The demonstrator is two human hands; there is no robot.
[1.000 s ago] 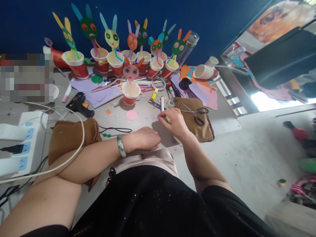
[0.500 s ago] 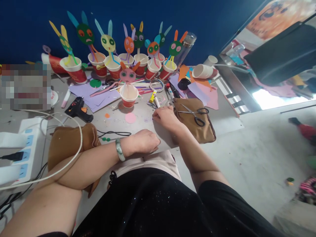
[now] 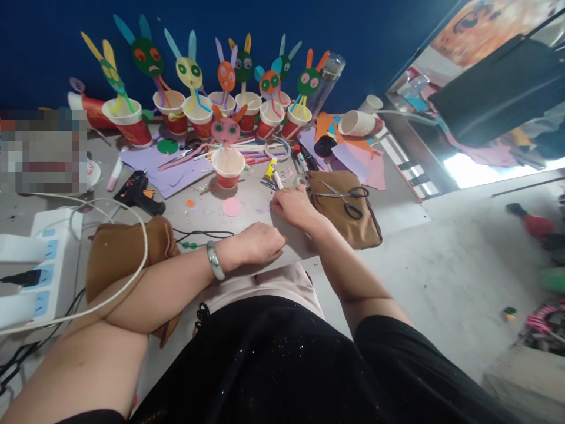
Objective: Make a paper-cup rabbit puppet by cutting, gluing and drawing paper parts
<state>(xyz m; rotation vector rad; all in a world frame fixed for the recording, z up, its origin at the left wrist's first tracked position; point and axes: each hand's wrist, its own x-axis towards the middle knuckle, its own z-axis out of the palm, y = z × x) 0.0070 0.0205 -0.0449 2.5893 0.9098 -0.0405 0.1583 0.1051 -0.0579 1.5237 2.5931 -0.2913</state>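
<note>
The pink head [image 3: 226, 133] is presumably kept upright by its cup [image 3: 228, 179], while left hand [image 3: 258, 242] and right hand [image 3: 293, 206] hide whether either grip is clenched or released, so neither can be told.

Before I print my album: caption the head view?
Hands at a table, before a pink-faced figure in a red cup.

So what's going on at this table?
Someone has both hands at a cluttered table. The left hand lies curled near the front edge; the right hand is by a white stick. Whether either holds anything is unclear. A pink paper disc lies ahead, a pink-faced figure stands in a cup, and scissors lie on a brown pouch.
</note>
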